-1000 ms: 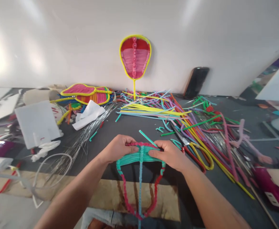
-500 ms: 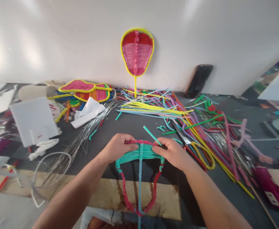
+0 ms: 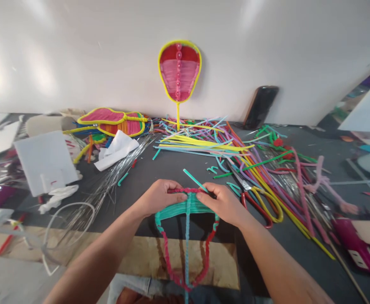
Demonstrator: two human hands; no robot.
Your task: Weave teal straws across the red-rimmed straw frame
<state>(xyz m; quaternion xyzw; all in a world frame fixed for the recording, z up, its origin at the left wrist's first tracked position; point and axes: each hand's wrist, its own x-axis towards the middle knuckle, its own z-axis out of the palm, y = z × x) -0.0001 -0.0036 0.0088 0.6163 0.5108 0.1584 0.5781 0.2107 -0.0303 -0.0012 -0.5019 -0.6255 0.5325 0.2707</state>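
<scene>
Between my two hands is a pipe-cleaner frame (image 3: 167,258), an open loop of twisted pink and red with a blue stem down its middle. Rows of teal pipe cleaner (image 3: 175,208) fill its far end. My left hand (image 3: 161,196) pinches the pink rim left of the stem, thumb on the teal rows. On the other side my right hand (image 3: 220,202) grips the rim with thumb and fingers. A loose teal pipe-cleaner end (image 3: 193,179) sticks up and leftward from the right fingertips. The fingers partly hide the rim.
A finished yellow-edged pink fan shape (image 3: 179,71) stands against the white wall. Loose pipe cleaners (image 3: 203,143) lie in front of it. Red-handled scissors (image 3: 244,184) rest to the right, near a leaning phone (image 3: 261,107). Silver wires (image 3: 109,185) and a purple glue gun (image 3: 355,249) flank the work.
My right hand has shifted left along the rim, closer to the stem, and the loose teal end moved left with it. The frame sits slightly lower and farther right.
</scene>
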